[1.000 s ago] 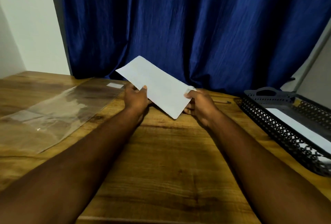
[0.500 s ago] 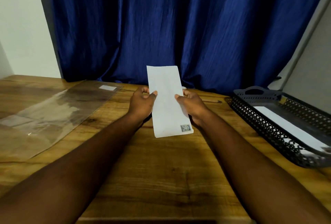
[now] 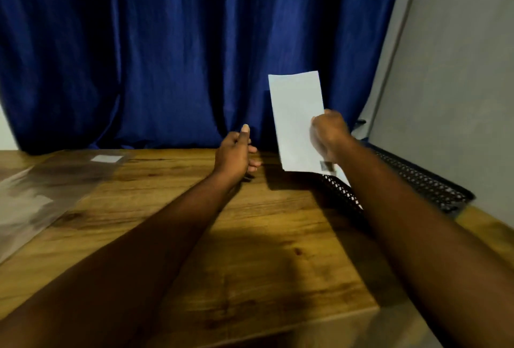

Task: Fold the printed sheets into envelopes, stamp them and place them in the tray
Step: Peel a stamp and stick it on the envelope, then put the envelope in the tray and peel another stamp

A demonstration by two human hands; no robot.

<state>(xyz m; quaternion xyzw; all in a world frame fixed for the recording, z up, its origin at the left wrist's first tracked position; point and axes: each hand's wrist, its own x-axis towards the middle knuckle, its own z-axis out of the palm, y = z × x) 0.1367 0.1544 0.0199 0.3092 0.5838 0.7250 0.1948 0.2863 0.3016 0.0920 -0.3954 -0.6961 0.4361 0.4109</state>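
**Stamped envelope held upright over the tray's near end**

We see the right hand (image 3: 328, 136) closed on the right edge of a white envelope (image 3: 296, 122), right of centre in the frame, with a small stamp (image 3: 327, 166) blurred at its lower right corner. The envelope stands nearly upright, its long axis running top to bottom, its lower edge just above the near end of the black mesh tray (image 3: 422, 180). The tray lies along the right of the frame, stretching away to the lower right behind the right forearm, with something white showing inside it. The left hand (image 3: 235, 154) hangs loosely open at mid-frame, holding nothing, apart from the envelope and above the wooden tabletop (image 3: 250, 250). A clear plastic sleeve (image 3: 41, 194) lies at the left. We judge the right hand the nearer to the tray; the envelope would need tipping flat, long axis along the tray's length, to go in.
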